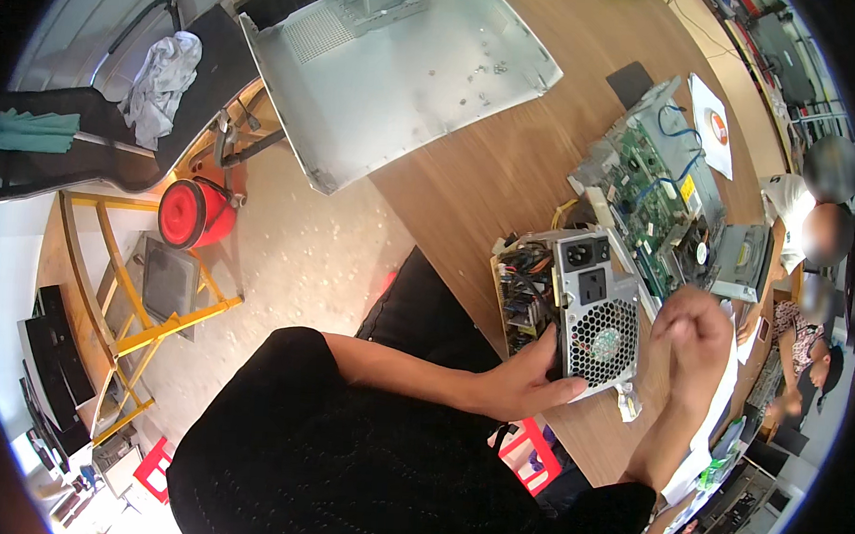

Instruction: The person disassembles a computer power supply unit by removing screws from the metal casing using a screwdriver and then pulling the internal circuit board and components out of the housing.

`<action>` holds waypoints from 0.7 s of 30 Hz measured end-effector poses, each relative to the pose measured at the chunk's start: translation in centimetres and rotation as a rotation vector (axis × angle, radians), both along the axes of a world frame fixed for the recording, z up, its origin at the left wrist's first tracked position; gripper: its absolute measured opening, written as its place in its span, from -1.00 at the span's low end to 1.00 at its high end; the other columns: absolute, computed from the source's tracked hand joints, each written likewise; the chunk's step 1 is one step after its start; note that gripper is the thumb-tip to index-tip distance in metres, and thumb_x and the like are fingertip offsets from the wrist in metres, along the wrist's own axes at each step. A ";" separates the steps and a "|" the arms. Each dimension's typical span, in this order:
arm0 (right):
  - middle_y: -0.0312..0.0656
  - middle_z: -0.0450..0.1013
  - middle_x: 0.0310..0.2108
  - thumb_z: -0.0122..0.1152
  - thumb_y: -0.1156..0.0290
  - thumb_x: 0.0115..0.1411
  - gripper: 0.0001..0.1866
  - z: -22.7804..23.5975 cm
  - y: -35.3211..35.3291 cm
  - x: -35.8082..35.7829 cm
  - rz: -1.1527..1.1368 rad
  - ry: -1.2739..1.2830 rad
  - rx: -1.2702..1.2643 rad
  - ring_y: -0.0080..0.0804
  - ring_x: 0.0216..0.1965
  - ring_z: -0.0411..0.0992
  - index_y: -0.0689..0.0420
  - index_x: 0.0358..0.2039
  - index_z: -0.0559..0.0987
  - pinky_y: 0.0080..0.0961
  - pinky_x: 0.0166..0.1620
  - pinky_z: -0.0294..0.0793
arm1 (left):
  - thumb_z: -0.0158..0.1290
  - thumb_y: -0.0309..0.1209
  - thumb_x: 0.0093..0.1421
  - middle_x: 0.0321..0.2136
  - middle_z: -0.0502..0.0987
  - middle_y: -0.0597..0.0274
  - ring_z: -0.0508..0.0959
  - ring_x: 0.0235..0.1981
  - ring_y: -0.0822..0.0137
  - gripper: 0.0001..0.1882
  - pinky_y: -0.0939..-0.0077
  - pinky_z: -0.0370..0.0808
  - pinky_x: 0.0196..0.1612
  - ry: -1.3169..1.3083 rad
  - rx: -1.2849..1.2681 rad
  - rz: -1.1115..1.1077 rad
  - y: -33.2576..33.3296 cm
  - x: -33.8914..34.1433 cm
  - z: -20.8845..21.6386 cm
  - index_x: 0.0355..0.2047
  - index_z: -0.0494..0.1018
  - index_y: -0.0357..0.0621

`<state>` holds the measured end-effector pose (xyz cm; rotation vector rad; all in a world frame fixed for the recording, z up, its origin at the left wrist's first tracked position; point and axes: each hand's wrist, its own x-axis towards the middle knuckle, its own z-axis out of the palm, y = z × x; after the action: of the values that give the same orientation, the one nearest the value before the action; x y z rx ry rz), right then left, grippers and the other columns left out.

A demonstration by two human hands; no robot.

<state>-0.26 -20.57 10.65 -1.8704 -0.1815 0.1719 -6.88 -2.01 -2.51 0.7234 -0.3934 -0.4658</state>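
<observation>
My left hand (523, 381) grips a computer power supply (579, 283) by its near corner, with the thumb along the edge of the honeycomb fan grille. The unit's casing is partly off, so wires and circuit parts show on its left side. Beside the grille, my right hand (696, 341) is raised with its fingers curled together. Whatever those fingers may hold is hidden. Just beyond the power supply lies a green circuit board (652, 186) in a metal chassis, crossed by a blue cable (683, 133).
A large metal case panel (387, 93) with several loose screws (479, 72) lies at the far left of the wooden table (509, 146). Left on the floor are a red bucket (193, 215) and a yellow frame (172, 325). Other people (794, 345) sit at the right.
</observation>
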 end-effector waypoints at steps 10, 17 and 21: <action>-0.14 0.45 -0.40 0.35 0.66 -0.04 -0.85 -1.7 1.5 -8.7 -0.164 -0.299 -0.377 -0.34 -0.43 0.43 0.25 -0.41 0.59 -0.51 -0.41 0.41 | -0.08 -0.29 0.38 0.30 0.03 0.01 0.09 0.34 0.22 -0.20 0.27 0.03 0.35 -0.035 -0.058 0.041 -3.9 -1.0 -0.1 0.35 -0.36 -0.25; -0.12 0.43 -0.41 0.35 0.65 -0.04 -0.83 -2.5 1.4 -9.0 -0.208 -0.424 -0.458 -0.33 -0.43 0.43 0.24 -0.38 0.61 -0.49 -0.38 0.40 | -0.10 -0.46 0.36 0.23 0.11 0.10 0.13 0.29 0.31 -0.29 0.36 0.05 0.32 0.001 -0.027 0.075 -3.6 -1.1 0.5 0.34 -0.27 -0.26; -0.17 0.44 -0.44 0.34 0.59 -0.02 -0.86 -0.5 0.0 -5.8 -0.199 -0.518 -0.417 -0.37 -0.43 0.40 0.24 -0.40 0.59 -0.51 -0.34 0.37 | -0.10 -0.51 0.34 0.25 0.10 0.09 0.11 0.32 0.30 -0.29 0.32 0.04 0.34 0.061 -0.013 0.056 -2.9 -2.0 -0.2 0.35 -0.27 -0.24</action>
<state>-6.02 -20.61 10.20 -2.3055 -0.3293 -0.4492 -8.85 -4.88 -2.70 0.7039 -0.3180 -0.4314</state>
